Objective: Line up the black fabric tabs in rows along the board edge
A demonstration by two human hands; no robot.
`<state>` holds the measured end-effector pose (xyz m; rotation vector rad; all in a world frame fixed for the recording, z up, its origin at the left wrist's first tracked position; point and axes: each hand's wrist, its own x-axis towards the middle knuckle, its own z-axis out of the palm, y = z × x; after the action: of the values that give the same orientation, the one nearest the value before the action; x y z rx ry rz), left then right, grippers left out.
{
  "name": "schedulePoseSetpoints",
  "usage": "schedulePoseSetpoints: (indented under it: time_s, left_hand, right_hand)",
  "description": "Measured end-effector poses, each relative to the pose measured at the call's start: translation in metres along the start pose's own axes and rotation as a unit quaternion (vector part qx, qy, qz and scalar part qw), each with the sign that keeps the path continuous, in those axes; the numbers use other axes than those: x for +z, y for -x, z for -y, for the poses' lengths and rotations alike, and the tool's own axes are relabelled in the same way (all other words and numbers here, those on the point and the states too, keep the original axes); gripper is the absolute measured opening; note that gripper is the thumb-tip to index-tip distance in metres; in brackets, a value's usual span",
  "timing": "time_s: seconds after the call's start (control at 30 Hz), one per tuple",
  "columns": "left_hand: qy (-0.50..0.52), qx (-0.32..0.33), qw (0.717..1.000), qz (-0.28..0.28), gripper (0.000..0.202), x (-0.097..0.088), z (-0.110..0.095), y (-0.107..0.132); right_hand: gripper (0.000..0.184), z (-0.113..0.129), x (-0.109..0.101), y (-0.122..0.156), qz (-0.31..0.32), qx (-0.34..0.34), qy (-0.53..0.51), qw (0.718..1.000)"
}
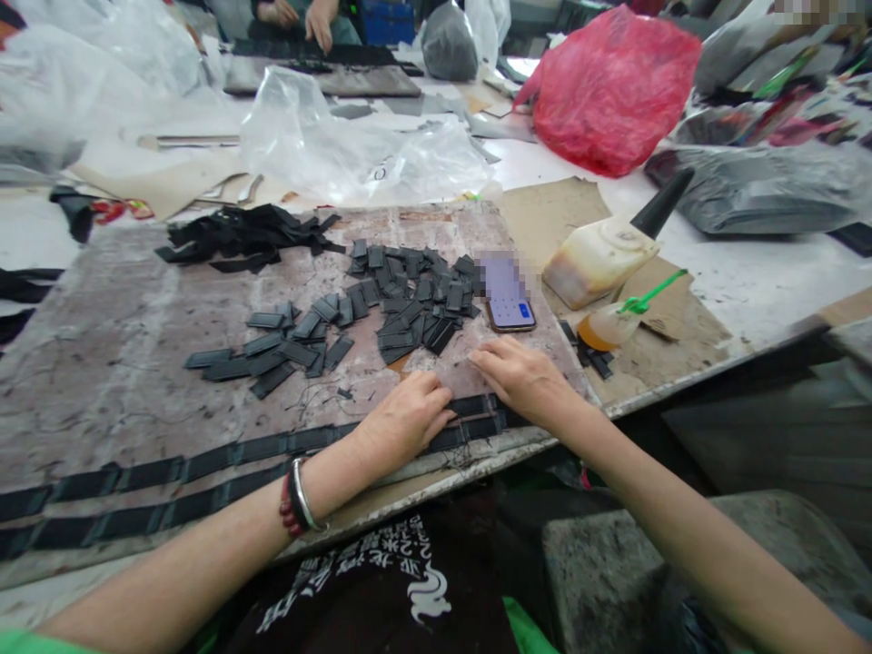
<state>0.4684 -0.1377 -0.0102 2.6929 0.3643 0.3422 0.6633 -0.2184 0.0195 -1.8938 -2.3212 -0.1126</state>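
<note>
My left hand (pixel 401 422) rests over two parallel rows of black strip pieces (pixel 204 461) along the near edge of the board. Its fingers are curled together and hide part of the rows; what lies under the fingertips I cannot make out. Just to the right, my right hand (pixel 524 374) hovers above the rows' end (pixel 477 406), fingers drawn together; anything pinched there is too small or hidden to tell. Beyond both hands lies a loose heap of small dark folded pieces (pixel 401 295). A phone (pixel 512 312) lies past the right fingertips.
Black fabric strips (pixel 245 234) pile up at the back of the stained board (pixel 123 318). On the right stand a glue bottle with black nozzle (pixel 599 259) and a small bottle with green tip (pixel 606 325). Plastic bags, one red (pixel 613 91), lie behind; another person's hands (pixel 319 23) work opposite.
</note>
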Motion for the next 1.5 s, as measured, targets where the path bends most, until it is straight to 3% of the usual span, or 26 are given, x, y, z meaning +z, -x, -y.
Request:
schedulePoseSetpoints:
  time_s: [0.13,0.27,0.37,0.53,0.7,0.83,1.1,1.3,1.5]
  left_hand:
    - [-0.011,-0.03,0.999,-0.009,0.012,-0.011,0.012,0.002]
    - [-0.022,-0.054,0.998,-0.023,0.014,-0.021,0.024,0.006]
    - [-0.023,-0.054,0.998,-0.031,0.015,-0.023,0.028,0.007]
    - [-0.024,-0.023,0.999,-0.041,0.016,-0.019,0.027,0.002]
    - [-0.022,-0.013,1.0,-0.018,0.018,-0.016,0.022,-0.006]
    - [-0.025,-0.018,1.0,0.003,0.02,-0.016,0.017,-0.009]
    - [-0.041,0.0,0.999,-0.003,0.021,-0.012,0.022,-0.008]
    - [-0.065,-0.029,0.997,-0.039,0.022,-0.016,0.035,-0.004]
    - [-0.121,-0.113,0.978,-0.13,0.031,-0.02,0.052,-0.009]
  right_hand:
    - [0.031,0.0,0.013,-0.043,0.001,-0.022,0.045,0.999]
    - [0.02,-0.004,0.015,-0.052,0.035,-0.037,0.077,0.996]
    - [0.018,-0.012,0.008,-0.032,0.025,-0.041,0.091,0.995]
    - [0.023,-0.029,-0.01,0.029,-0.027,0.007,0.118,0.993]
    - [0.022,-0.04,-0.013,0.076,-0.02,0.038,0.155,0.987]
    - [0.024,-0.037,-0.012,0.088,0.008,0.033,0.143,0.989]
    - [0.027,-0.027,-0.019,0.088,0.034,0.079,0.018,0.996]
    - [0.022,-0.029,-0.014,0.069,-0.013,0.079,0.011,0.997]
    - [0.024,-0.013,0.005,-0.013,-0.014,-0.002,0.005,1.0]
